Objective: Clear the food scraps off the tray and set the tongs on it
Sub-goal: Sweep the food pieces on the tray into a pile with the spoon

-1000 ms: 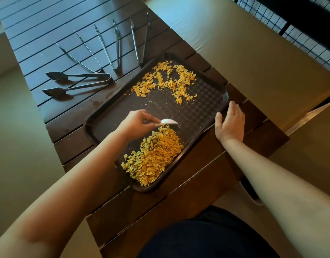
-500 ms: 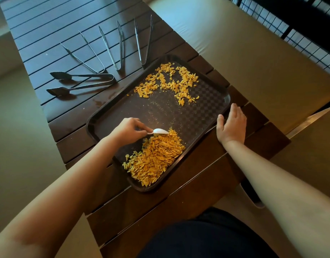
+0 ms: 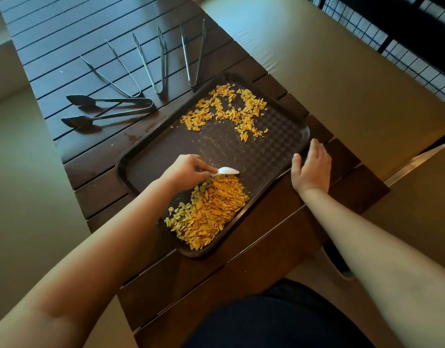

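On dark slatted wooden bench (image 3: 65, 33): dark brown rectangular plastic tray (image 3: 151, 169). Left hand (image 3: 185, 172), grip pinched on small white plastic spoon (image 3: 226, 171), bowl at far edge of heaped yellow-orange food scraps (image 3: 209, 209) in near tray corner. Second scatter of scraps (image 3: 229, 109) at far end. Right hand (image 3: 310, 167), fingers straight, flat against tray's right rim. Four steel tongs (image 3: 161, 61) on bench beyond tray.
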A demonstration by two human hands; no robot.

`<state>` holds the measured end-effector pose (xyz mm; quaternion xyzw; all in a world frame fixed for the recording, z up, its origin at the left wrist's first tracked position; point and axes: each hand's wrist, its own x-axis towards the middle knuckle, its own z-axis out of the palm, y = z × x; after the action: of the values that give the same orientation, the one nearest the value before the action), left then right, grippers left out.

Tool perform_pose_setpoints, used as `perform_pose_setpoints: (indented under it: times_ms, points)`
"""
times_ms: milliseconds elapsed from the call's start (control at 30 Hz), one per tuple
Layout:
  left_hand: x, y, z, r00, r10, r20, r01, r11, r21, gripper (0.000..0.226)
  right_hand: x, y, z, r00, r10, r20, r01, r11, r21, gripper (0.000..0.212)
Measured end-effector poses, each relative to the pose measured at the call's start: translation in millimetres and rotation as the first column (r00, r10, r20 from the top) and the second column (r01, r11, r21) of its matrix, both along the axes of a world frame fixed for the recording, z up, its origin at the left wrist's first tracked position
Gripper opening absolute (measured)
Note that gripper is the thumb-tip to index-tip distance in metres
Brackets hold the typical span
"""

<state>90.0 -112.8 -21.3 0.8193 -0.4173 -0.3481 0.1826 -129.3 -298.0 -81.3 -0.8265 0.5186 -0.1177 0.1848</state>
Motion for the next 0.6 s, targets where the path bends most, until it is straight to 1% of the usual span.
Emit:
perform_pose_setpoints:
  times_ms: [100, 167, 267, 333, 400, 433, 600]
  points:
    - [2.0, 8.0, 2.7, 0.989, -0.135, 0.066, 0.133, 0.991, 0.027, 0.019, -0.3, 0.1, 0.1, 1.0, -0.001, 0.007, 0.001, 1.0, 0.014, 0.071]
    - [1.8, 9.0, 6.3, 0.985, -0.148, 0.083, 0.15, 0.989, -0.012, 0.02, -0.8, -1.5, 0.1, 1.0, -0.006, 0.029, 0.005, 0.999, 0.032, 0.072]
    - [-1.6, 3.7, 9.9, 0.997, -0.041, 0.071, 0.05, 0.989, -0.136, 0.022, 0.6, -4.5, 2.8, 0.998, -0.029, 0.061, 0.025, 0.998, 0.058, 0.066]
    - [-3.2, -3.4, 9.6, 0.992, 0.066, 0.105, -0.046, 0.981, -0.188, 0.026, 2.8, -6.3, 4.5, 0.999, -0.036, 0.031, 0.035, 0.999, 0.042, 0.06]
    - [-2.5, -13.5, 8.9, 0.975, 0.182, 0.127, -0.156, 0.97, -0.187, 0.034, 4.7, -10.9, 6.0, 0.999, -0.023, -0.032, 0.023, 1.0, 0.012, 0.059]
    - [-1.0, -18.8, 8.3, 0.968, 0.215, 0.132, -0.19, 0.966, -0.177, 0.037, 5.9, -14.2, 7.0, 0.999, -0.007, -0.052, 0.007, 1.0, 0.008, 0.058]
    - [11.1, -43.4, 2.3, 0.942, 0.309, 0.133, -0.287, 0.944, -0.164, 0.042, 0.8, -32.9, 4.9, 0.991, 0.119, -0.055, -0.116, 0.992, 0.051, 0.058]
